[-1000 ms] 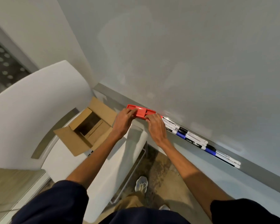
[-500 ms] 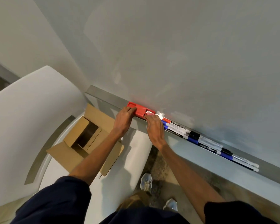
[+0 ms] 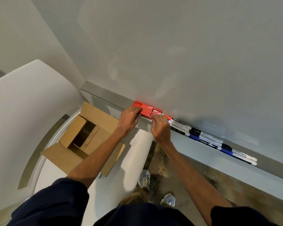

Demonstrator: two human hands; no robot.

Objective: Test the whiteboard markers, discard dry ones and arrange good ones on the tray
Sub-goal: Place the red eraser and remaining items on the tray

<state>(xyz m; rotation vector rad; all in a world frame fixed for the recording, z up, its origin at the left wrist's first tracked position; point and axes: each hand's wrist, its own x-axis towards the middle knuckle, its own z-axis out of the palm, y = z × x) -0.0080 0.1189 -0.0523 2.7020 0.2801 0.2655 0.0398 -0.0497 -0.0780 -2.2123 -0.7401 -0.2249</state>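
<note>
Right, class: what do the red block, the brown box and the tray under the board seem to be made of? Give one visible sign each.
The red block: likely moulded plastic, slightly glossy; even colour, crisp recessed pocket. The brown box: corrugated cardboard, matt; folded flaps, raw tan edges. The tray: probably brushed metal, perhaps aluminium; dull grey sheen, straight sharp edge.
</note>
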